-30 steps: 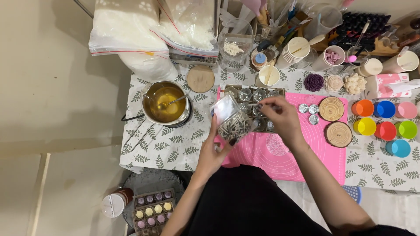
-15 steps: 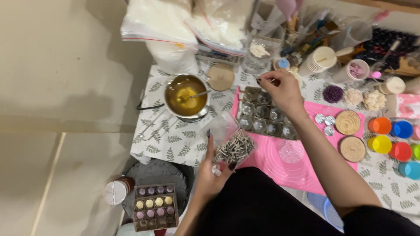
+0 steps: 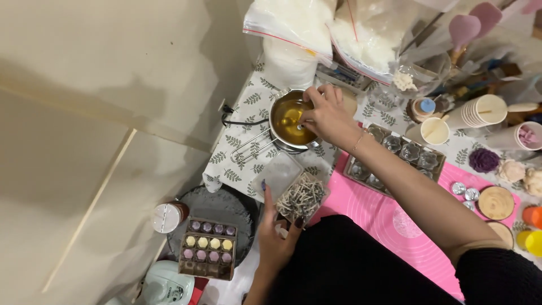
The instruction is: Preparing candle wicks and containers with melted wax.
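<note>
My left hand [image 3: 275,232] holds a clear plastic box of wicks [image 3: 299,197] from below, near the table's front edge, with its lid [image 3: 278,172] open to the left. My right hand [image 3: 326,112] reaches over the metal pot of melted yellow wax [image 3: 285,118]. Its fingertips are pinched just above the wax on what looks like a thin wick. A spoon handle lies in the pot under those fingers.
A tray of small clear moulds [image 3: 402,153] sits on the pink mat [image 3: 395,223]. Bags of white flakes [image 3: 316,22] stand at the back, paper cups [image 3: 480,112] and wooden discs [image 3: 495,202] to the right. On the floor are a box of small candles [image 3: 209,249] and a jar [image 3: 168,216].
My right hand moved left from the mould tray to the wax pot. The view swung, so the table shifted right. My left hand still holds the wick box.
</note>
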